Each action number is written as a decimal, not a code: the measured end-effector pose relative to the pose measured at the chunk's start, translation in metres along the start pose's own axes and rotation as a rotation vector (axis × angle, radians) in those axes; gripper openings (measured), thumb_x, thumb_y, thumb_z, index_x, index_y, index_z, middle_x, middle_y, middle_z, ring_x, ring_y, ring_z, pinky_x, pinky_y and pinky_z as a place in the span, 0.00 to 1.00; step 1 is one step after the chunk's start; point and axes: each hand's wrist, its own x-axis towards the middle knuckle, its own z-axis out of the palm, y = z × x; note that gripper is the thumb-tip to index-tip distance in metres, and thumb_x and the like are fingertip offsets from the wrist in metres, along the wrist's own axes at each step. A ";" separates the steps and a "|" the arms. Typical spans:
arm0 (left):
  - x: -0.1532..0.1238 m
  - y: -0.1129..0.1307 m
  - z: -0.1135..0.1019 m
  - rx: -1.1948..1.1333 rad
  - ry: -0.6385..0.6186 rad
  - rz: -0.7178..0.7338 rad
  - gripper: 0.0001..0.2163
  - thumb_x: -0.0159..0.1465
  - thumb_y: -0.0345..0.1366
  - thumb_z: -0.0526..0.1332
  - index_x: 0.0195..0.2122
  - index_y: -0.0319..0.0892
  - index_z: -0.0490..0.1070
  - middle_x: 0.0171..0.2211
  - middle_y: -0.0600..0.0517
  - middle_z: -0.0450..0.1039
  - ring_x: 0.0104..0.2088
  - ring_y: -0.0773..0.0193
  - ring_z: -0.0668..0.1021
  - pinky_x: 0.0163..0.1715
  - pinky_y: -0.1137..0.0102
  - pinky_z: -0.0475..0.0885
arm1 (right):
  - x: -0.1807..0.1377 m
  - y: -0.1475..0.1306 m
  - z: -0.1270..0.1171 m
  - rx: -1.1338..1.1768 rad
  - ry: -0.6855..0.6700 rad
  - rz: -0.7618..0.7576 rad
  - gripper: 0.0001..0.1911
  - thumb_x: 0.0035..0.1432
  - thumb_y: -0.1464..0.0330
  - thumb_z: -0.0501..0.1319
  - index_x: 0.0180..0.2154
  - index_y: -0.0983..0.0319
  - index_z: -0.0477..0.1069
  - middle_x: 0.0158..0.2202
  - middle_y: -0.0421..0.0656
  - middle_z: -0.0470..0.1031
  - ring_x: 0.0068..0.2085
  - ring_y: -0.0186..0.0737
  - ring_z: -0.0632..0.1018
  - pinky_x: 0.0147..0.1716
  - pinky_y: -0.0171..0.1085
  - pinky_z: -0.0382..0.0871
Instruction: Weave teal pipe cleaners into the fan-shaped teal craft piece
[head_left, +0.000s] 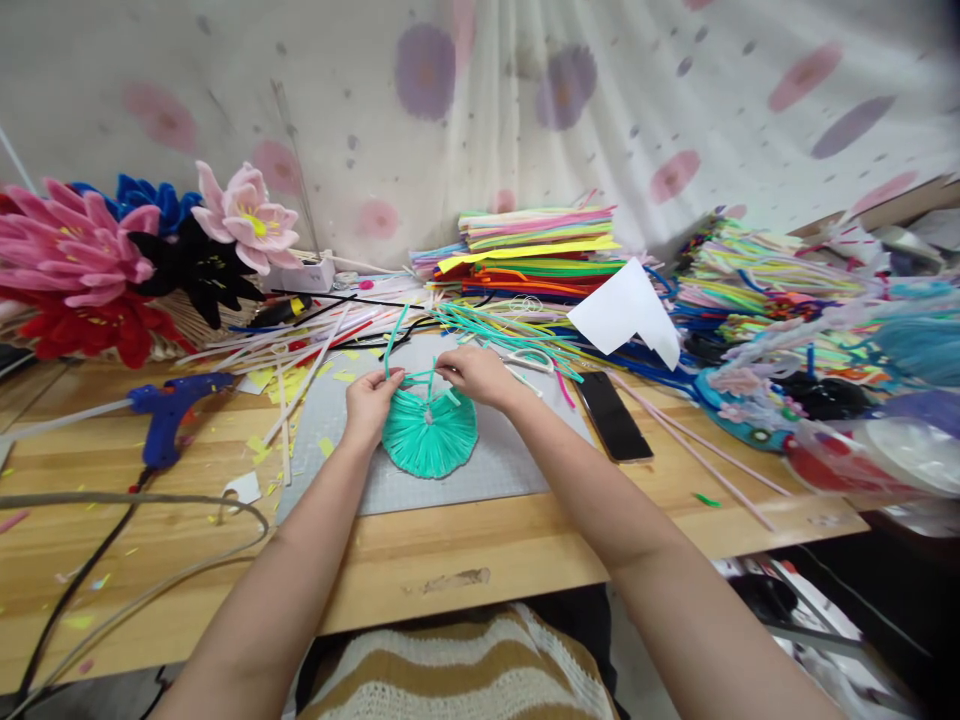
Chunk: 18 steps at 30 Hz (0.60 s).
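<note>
A round teal disc of pipe cleaners (pixel 431 445), spread like a fan from a small pale centre, lies on the grey cutting mat (pixel 495 475). At its upper left edge, my left hand (pixel 369 402) pinches a teal pipe cleaner (pixel 395 340) whose free end sticks upward. My right hand (pixel 476 374) is closed at the upper right of the disc, thumb and fingertips together around a thin teal strand. Short teal pieces cross between the two hands above the centre. Several loose teal pipe cleaners (pixel 495 328) lie just behind my right hand.
At left are a blue glue gun (pixel 169 405) with cable and pipe-cleaner flowers (pixel 251 215). Pipe-cleaner bundles (pixel 540 240) are stacked at the back. A white paper piece (pixel 626 315) and a black phone (pixel 615 415) are to the right, beside a crowded heap of craft materials (pixel 772 290).
</note>
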 end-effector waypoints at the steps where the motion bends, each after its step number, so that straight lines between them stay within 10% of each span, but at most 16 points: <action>1: 0.000 0.000 0.000 -0.007 0.001 0.006 0.17 0.39 0.41 0.69 0.29 0.36 0.75 0.20 0.51 0.74 0.22 0.65 0.74 0.23 0.73 0.66 | 0.000 -0.001 -0.001 -0.004 -0.001 0.006 0.13 0.57 0.65 0.52 0.39 0.60 0.73 0.37 0.45 0.75 0.40 0.38 0.72 0.35 0.33 0.59; 18: -0.001 0.000 0.001 -0.035 0.013 0.030 0.16 0.41 0.40 0.69 0.30 0.36 0.75 0.24 0.49 0.75 0.23 0.66 0.75 0.24 0.73 0.67 | 0.007 -0.018 0.003 -0.022 0.019 0.208 0.10 0.52 0.65 0.55 0.31 0.60 0.74 0.31 0.42 0.77 0.36 0.37 0.74 0.32 0.33 0.58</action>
